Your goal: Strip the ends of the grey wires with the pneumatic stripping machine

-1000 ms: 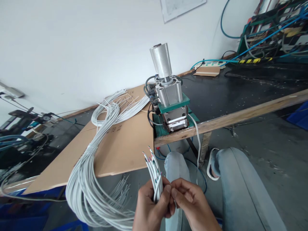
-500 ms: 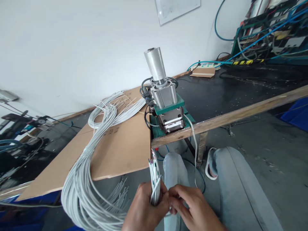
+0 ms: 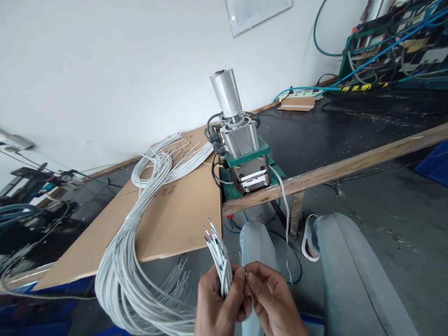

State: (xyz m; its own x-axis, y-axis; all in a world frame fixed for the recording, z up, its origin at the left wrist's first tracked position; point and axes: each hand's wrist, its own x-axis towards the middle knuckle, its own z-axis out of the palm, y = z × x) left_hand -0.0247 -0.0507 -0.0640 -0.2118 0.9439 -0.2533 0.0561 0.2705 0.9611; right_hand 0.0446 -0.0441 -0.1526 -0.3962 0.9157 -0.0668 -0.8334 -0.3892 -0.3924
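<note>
A black workbench [image 3: 350,135] fills the right centre, its wooden front edge bare right of one pneumatic press [image 3: 241,149]; one cardboard sheet [image 3: 168,219] overhangs at left, with open floor below. At bottom centre, the left hand [image 3: 219,303] is closed around a cable bundle [image 3: 219,254] fanning up-left, about seven ends. The right hand [image 3: 271,301] pinches one cable beside it.

Cables [image 3: 147,261]: light grey, ends showing red, green and blue cores. Cardboard [image 3: 175,219]: plain brown, black print. Machine [image 3: 245,158]: silver cylinder, green plate. Bench [image 3: 350,126]: black top, bare wood edge. Trousers [image 3: 350,270]: pale blue denim. Wall [image 3: 105,70]: white.
</note>
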